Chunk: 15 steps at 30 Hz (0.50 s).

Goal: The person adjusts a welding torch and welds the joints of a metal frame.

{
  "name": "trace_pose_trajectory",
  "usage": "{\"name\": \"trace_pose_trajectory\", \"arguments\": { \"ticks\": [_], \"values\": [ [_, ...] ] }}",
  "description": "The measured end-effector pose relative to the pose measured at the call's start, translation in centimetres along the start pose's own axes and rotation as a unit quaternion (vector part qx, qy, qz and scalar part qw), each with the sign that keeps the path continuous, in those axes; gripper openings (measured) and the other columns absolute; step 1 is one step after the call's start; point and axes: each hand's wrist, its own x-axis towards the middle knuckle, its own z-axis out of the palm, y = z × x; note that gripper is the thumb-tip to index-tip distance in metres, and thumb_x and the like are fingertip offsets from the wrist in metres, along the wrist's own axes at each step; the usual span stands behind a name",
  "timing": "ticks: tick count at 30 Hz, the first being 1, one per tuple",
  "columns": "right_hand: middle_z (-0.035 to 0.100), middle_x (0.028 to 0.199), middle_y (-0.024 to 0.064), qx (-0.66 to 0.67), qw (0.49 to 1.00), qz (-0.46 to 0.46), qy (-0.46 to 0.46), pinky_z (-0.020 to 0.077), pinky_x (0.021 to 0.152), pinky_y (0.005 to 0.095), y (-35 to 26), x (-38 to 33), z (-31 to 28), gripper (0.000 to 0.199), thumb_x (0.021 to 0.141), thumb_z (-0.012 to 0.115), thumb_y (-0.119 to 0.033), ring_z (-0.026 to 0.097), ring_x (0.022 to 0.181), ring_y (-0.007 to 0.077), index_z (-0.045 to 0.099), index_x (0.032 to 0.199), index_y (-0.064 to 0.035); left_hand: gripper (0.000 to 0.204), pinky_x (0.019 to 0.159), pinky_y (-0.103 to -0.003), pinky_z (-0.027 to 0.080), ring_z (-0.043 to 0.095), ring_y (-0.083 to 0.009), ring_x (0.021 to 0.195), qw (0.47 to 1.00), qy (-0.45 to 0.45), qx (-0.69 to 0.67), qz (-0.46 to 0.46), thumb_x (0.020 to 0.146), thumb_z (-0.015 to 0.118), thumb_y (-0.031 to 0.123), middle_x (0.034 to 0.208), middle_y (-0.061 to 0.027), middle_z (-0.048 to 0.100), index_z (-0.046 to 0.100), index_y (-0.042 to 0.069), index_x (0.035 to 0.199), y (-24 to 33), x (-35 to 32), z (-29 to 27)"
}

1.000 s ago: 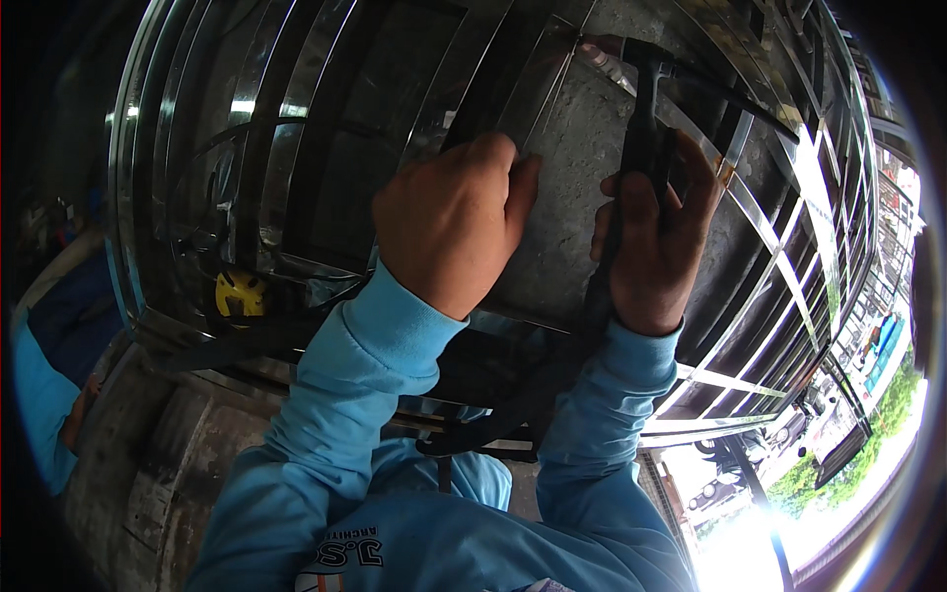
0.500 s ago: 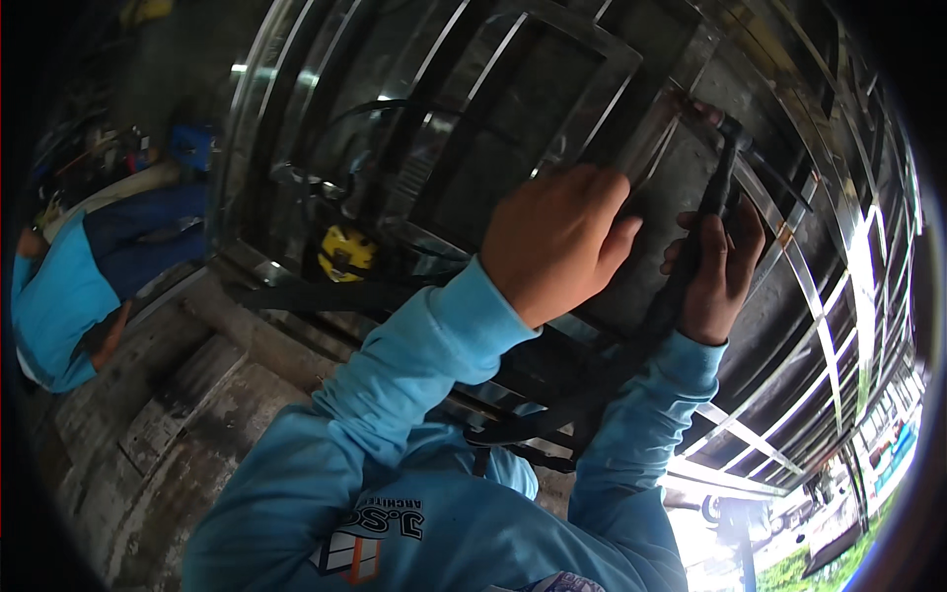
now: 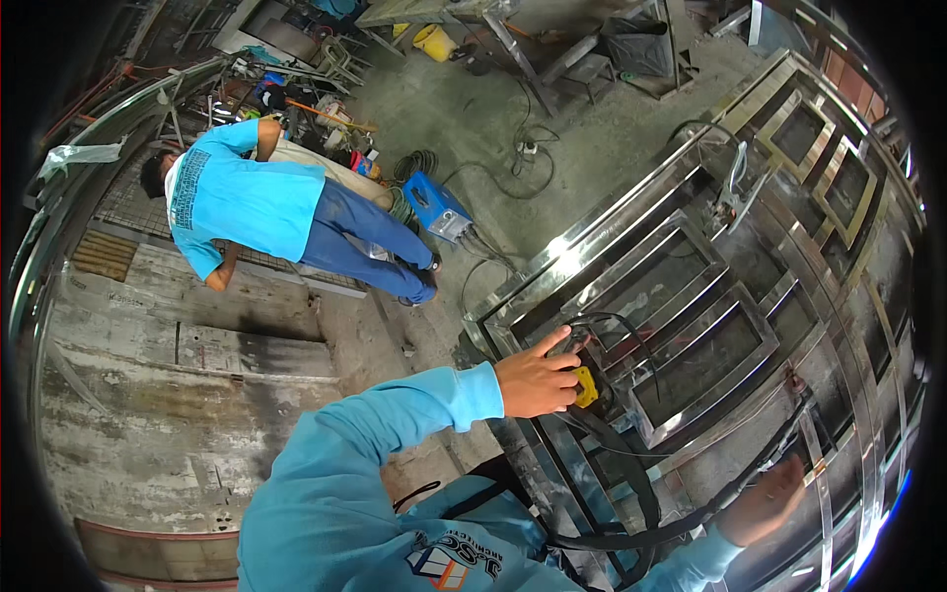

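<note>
My left hand (image 3: 536,383) reaches over a yellow-and-black tool (image 3: 586,387), its fingers spread. Some of the tool is hidden behind the fingers, so its kind does not show. A black welding torch (image 3: 785,434) rests on the shiny metal framework (image 3: 681,419) at the right. From the torch a thick black cable (image 3: 641,538) curves back toward my body. Beside that cable is my right hand (image 3: 764,503), slightly blurred, its fingers stretched out and apart from the torch handle.
A co-worker in a blue shirt (image 3: 247,192) bends over at the upper left. A blue box-shaped machine (image 3: 437,207) with cables stands on the floor (image 3: 395,109) behind them. A yellow bucket (image 3: 434,42) stands farther back. Worn boards (image 3: 148,395) lie at the left.
My view has swung toward the co-worker and floor. My right hand has let go of the welding torch, which now lies on the framework. My left hand has moved to the yellow-and-black tool.
</note>
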Motion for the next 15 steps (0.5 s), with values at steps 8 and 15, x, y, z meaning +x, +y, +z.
{"name": "trace_pose_trajectory", "arguments": {
  "ticks": [8,15],
  "values": [
    [0.066,0.117,0.0158,0.253,0.917,0.054,-0.303,0.0515,0.069,0.0312,-11.4,-3.0,4.7,0.062,0.093,0.059,0.000,0.060,0.078,0.0155,0.047,0.153,-0.0021,0.014,0.116,-0.055,0.032,0.059,-0.0254,0.099,0.948,0.159,-0.272,0.031,0.100,0.067,0.023,0.093,-0.0033,0.059,0.067,0.012,0.109,0.6,0.0,-4.9],
    [0.068,0.098,0.0100,0.529,0.774,0.159,-0.309,0.0499,0.057,0.0234,-14.2,-4.6,1.8,0.034,0.108,0.058,-0.030,0.062,0.068,0.0108,0.063,0.110,0.0034,0.021,0.103,-0.044,0.047,0.059,-0.0239,0.091,0.770,0.166,-0.614,-0.042,0.107,0.059,0.021,0.096,-0.0102,0.060,0.061,0.005,0.120,2.8,0.8,-9.2]
  ]
}}
